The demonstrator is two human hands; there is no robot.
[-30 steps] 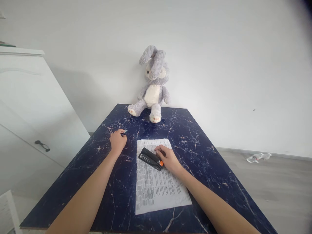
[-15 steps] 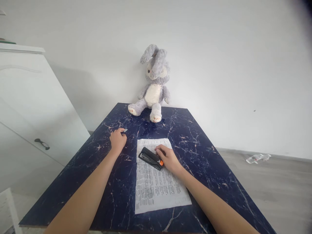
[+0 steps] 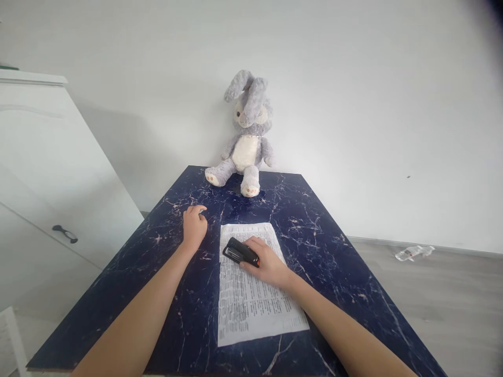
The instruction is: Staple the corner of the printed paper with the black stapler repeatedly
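A black stapler with an orange part near its back end lies over a printed sheet of paper. The fingers and thumb of my right hand are wrapped round the stapler's back end, hiding most of the orange. Its front points up and left, and silvery metal shows inside the gap along its side. To the left of the paper, my left hand is closed just above the table. A small silvery strip, possibly staples, shows between its thumb and forefinger, mostly covered.
A grey plush rabbit sits at the far end of the dark blue marbled table, against the white wall. A white cabinet stands left of the table. On the floor at the right lies a clear plastic bottle.
My right hand has closed round the stapler's back end; before, its fingers only rested beside it. The left hand has shifted slightly right, and its silvery strip shows less.
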